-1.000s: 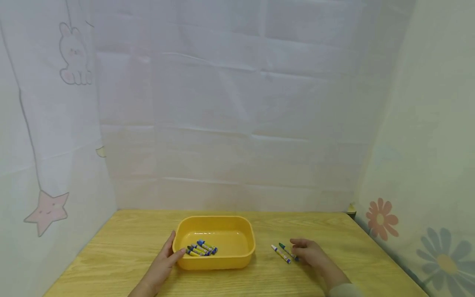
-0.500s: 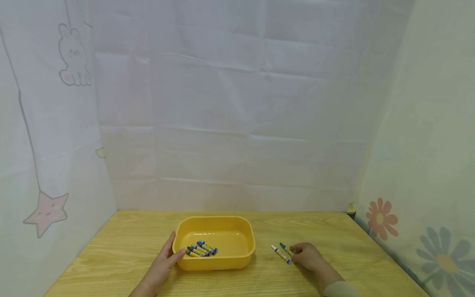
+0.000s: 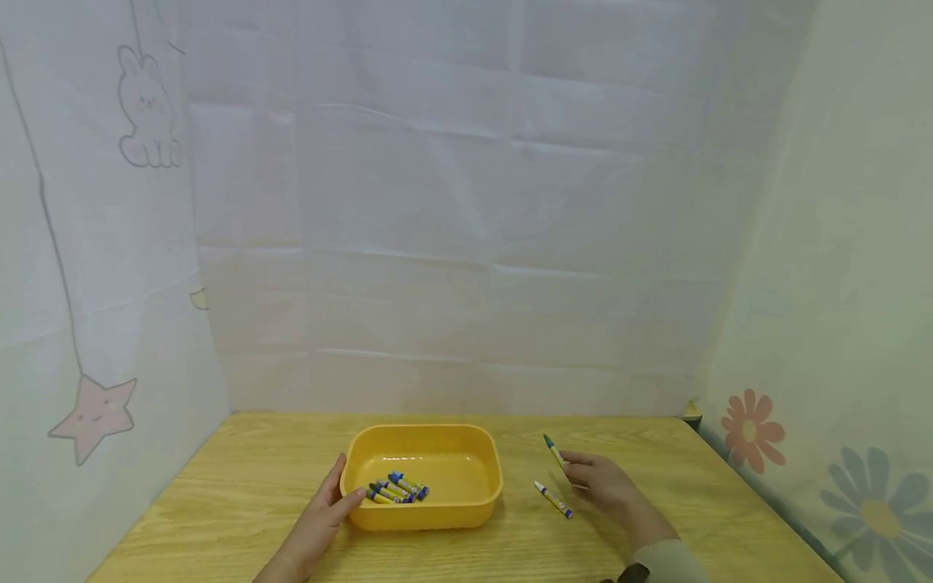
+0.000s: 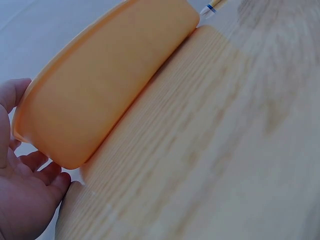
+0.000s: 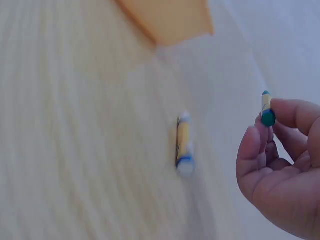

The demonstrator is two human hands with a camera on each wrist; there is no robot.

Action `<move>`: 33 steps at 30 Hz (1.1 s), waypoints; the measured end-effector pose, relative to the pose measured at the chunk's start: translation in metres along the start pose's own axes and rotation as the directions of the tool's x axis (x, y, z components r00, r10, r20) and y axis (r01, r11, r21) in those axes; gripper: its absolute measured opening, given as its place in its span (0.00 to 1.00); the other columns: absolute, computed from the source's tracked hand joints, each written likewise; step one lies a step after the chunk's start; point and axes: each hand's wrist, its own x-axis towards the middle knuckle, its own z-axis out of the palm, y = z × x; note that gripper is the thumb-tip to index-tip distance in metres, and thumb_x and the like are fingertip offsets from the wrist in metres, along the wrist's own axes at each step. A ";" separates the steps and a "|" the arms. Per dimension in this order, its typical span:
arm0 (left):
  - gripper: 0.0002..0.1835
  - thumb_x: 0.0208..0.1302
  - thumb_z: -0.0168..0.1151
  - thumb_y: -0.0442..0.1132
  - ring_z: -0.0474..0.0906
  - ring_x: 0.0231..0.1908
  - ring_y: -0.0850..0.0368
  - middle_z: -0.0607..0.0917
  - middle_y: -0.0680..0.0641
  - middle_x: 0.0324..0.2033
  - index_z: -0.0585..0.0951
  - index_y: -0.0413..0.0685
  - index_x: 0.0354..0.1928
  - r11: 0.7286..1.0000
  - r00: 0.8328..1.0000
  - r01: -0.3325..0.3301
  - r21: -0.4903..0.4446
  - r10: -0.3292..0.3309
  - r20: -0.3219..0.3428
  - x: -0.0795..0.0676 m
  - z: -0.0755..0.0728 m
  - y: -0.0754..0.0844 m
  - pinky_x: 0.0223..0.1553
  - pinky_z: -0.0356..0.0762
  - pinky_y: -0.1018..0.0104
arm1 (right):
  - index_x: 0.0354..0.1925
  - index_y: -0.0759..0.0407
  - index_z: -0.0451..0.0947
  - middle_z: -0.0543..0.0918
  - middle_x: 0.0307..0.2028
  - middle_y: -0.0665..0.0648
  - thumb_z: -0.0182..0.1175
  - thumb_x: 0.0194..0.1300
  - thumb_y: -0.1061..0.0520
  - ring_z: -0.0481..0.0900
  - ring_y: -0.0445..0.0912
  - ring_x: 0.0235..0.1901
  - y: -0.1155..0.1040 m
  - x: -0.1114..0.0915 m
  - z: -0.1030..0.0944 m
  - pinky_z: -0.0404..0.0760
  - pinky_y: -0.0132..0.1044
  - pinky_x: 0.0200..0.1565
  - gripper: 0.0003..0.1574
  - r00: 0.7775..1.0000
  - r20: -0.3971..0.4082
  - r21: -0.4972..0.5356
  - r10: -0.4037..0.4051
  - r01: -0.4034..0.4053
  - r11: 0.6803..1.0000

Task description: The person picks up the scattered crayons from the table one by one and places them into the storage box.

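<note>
A yellow plastic basin stands on the table, with several crayons lying in its front left part. My left hand grips the basin's left end, thumb over the rim and fingers along the outer wall, as the left wrist view also shows. Between thumb and fingertips my right hand pinches a green crayon, held up above the table with its tip pointing away. Below and left of that hand, a white crayon lies on the wood; the right wrist view shows it apart from the fingers.
The wooden table ends at a pale sheet hung behind it. Side sheets with printed drawings, including a pink star and a red flower, rise to the left and right.
My right hand has closed on the green crayon and lifted it off the table, moving up and slightly left. The left hand and basin have stayed in place.
</note>
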 end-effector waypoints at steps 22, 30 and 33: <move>0.48 0.71 0.57 0.47 0.32 0.75 0.30 0.35 0.32 0.76 0.35 0.44 0.78 0.998 0.998 -0.038 -0.043 0.040 0.048 0.003 0.000 -0.003 0.73 0.42 0.37 | 0.73 0.74 0.51 0.78 0.38 0.47 0.50 0.75 0.57 0.74 0.35 0.36 -0.060 0.038 0.093 0.79 0.26 0.43 0.38 0.954 0.275 0.271 -0.118 0.041 0.962; 0.47 0.71 0.57 0.46 0.33 0.75 0.32 0.37 0.33 0.76 0.37 0.44 0.78 0.998 0.999 -0.044 -0.043 0.045 0.023 0.003 -0.001 -0.007 0.74 0.43 0.39 | 0.69 0.74 0.61 0.78 0.37 0.49 0.54 0.72 0.57 0.75 0.37 0.35 -0.067 0.055 0.131 0.80 0.28 0.42 0.34 0.955 0.285 0.219 -0.084 0.021 0.976; 0.47 0.71 0.57 0.46 0.33 0.75 0.31 0.37 0.32 0.76 0.38 0.43 0.78 0.998 0.999 -0.048 -0.041 0.049 0.018 0.002 -0.001 -0.007 0.74 0.43 0.39 | 0.68 0.73 0.63 0.77 0.35 0.48 0.54 0.72 0.58 0.74 0.37 0.33 -0.062 0.063 0.145 0.80 0.28 0.40 0.32 0.951 0.304 0.199 -0.059 -0.003 0.980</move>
